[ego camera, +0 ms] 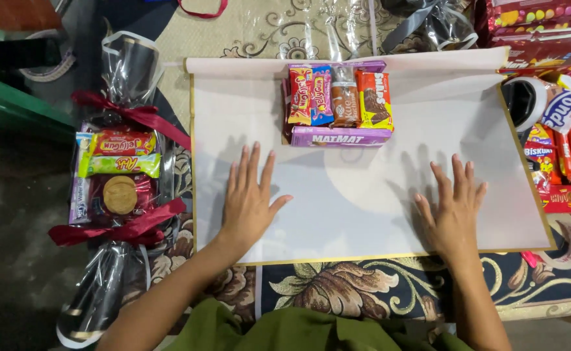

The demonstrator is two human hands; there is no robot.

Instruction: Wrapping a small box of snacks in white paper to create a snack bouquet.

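Observation:
A large white wrapping sheet with a gold edge (363, 214) lies spread on a patterned cloth. My left hand (249, 201) lies flat on its lower left part, fingers spread. My right hand (453, 211) lies flat on its lower right part, also empty. At the sheet's top middle sits a bundle of snack packets (339, 104): red, blue, brown and orange wrappers standing over a purple bar. Both hands are apart from the bundle, below it.
A finished snack bouquet in clear film with dark red ribbons (118, 188) lies left of the sheet. Loose red snack packets (568, 162) and a tape roll (526, 101) crowd the right edge. Clear film (311, 26) lies behind the sheet.

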